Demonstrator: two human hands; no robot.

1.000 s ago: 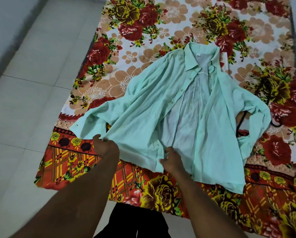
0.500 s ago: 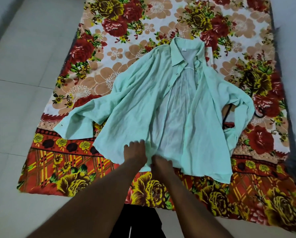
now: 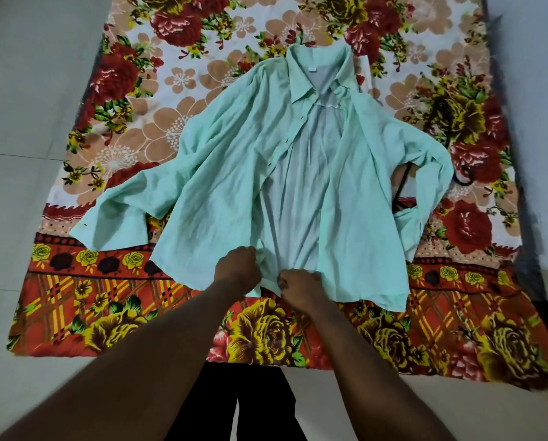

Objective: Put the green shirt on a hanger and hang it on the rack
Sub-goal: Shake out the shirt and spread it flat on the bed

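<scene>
While the green shirt point(image 3: 228, 186) lies open-fronted on the floral sheet point(image 3: 132, 316), I read its long axis as running 12 to 6 o'clock, collar at 12 and hem nearest me. The left hand point(image 3: 237, 268) and right hand point(image 3: 298, 289) sit side by side at the 6 o'clock hem, fingers curled tight on the cloth. A second ago the left hand gripped further out toward 8 o'clock; it has closed in. A black hanger point(image 3: 400, 183) peeks from under the 3 o'clock sleeve.
</scene>
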